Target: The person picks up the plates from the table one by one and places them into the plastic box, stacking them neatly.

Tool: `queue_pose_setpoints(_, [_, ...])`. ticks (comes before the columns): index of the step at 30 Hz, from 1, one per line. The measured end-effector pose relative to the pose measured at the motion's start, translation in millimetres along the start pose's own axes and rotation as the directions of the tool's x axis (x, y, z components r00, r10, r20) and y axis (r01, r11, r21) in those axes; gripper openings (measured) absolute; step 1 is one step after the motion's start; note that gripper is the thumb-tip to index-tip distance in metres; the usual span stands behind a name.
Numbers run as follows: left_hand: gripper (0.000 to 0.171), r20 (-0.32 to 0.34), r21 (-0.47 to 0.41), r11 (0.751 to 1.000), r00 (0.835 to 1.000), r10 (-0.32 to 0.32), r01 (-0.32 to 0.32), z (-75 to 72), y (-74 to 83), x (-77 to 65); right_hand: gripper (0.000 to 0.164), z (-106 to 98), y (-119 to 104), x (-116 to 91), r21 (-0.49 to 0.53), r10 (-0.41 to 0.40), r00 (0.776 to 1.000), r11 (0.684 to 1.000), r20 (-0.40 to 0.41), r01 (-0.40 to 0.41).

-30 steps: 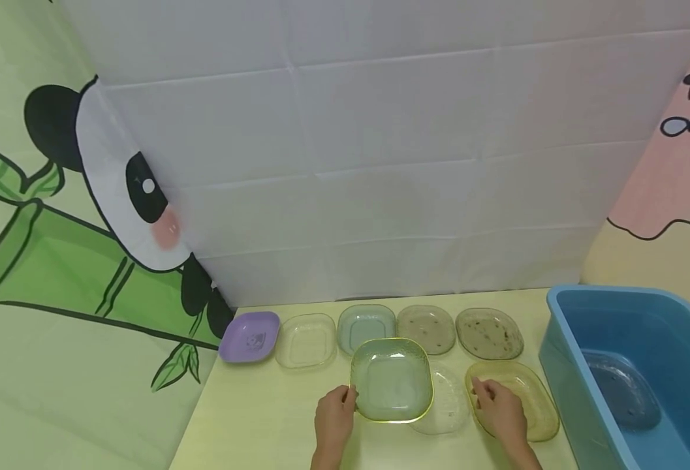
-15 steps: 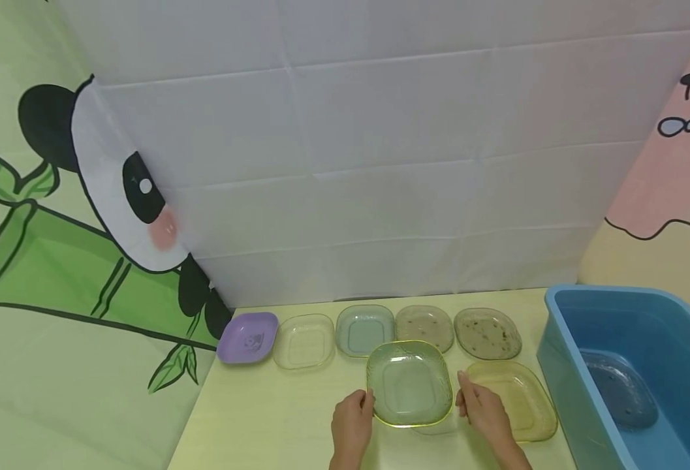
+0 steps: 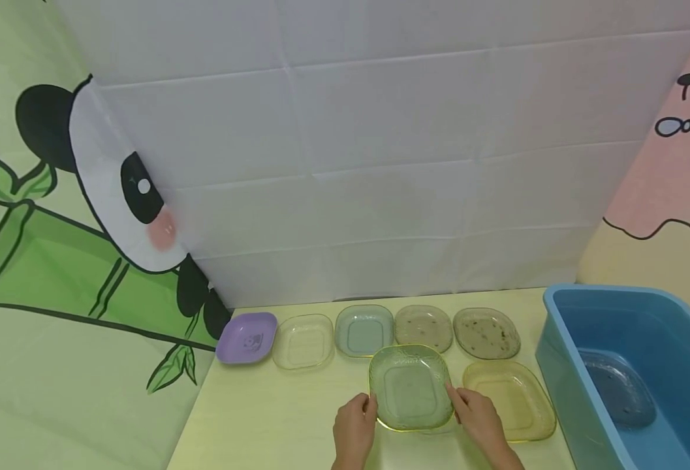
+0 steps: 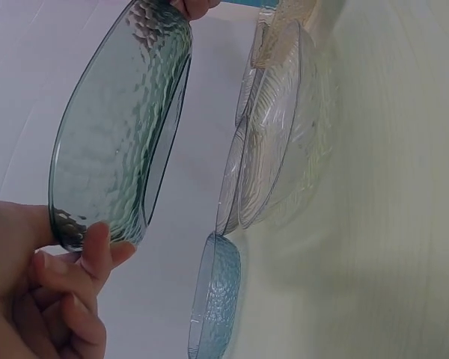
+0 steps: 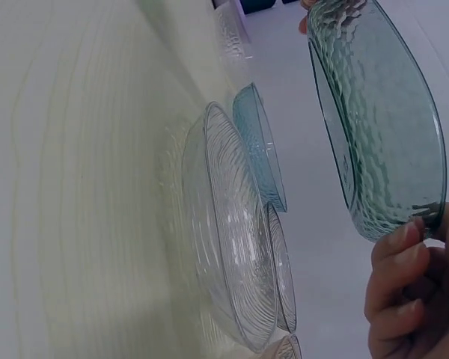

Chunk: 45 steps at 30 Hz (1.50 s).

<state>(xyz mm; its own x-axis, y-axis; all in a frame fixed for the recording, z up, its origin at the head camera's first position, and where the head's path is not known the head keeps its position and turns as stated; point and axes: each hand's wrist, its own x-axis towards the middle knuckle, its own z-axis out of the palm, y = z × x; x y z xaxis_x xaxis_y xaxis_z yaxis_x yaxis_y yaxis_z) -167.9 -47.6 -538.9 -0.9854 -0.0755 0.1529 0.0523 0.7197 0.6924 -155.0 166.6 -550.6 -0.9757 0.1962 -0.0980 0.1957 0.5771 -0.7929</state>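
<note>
A translucent green square plate (image 3: 410, 388) with rippled sides is raised above the table, tilted toward me in the head view. My left hand (image 3: 354, 427) pinches its left rim, with the thumb on one face and fingers on the other in the left wrist view. At the opposite rim my right hand (image 3: 480, 421) pinches it the same way, as the right wrist view shows. Below the plate sits a clear ribbed dish (image 5: 228, 232), mostly hidden in the head view. A yellow glass dish (image 3: 517, 399) lies just beyond my right hand.
Along the back stand a purple plate (image 3: 246, 337), a clear dish (image 3: 303, 342), a blue-tinted dish (image 3: 364, 331), a pale spotted dish (image 3: 423, 323) and a dark-spotted dish (image 3: 487, 333). At right, a blue tub (image 3: 576, 398) holds a dish (image 3: 617, 391).
The green plate has moved right in my left hand, over the clear dish. My right hand has come left from the yellow dish and taken hold of the plate's right rim.
</note>
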Motion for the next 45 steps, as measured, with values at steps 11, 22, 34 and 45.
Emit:
queue_pose_setpoints(11, [0.026,0.012,-0.020,0.999,0.999,0.049,-0.048,-1.5,-5.0,1.3,0.044,0,1,-1,-0.098,-0.045,0.999,0.994,0.023,0.047])
queue_pose_setpoints(22, [0.026,0.047,-0.029,0.998,0.998,0.048,-0.047,-0.3,-9.6,0.6,0.042,2,1,-2,-0.151,-0.057,0.998,0.987,0.023,0.059])
queue_pose_setpoints(34, [0.028,0.044,-0.043,0.998,0.998,0.046,-0.044,0.9,-13.2,-3.5,0.041,8,6,-5,-0.160,-0.044,0.998,0.986,0.033,0.049])
queue_pose_setpoints(45, [0.028,0.071,-0.017,1.000,0.997,0.002,-0.001,3.8,-18.8,-5.1,0.041,9,6,-8,-0.178,-0.055,0.998,0.982,0.032,0.060])
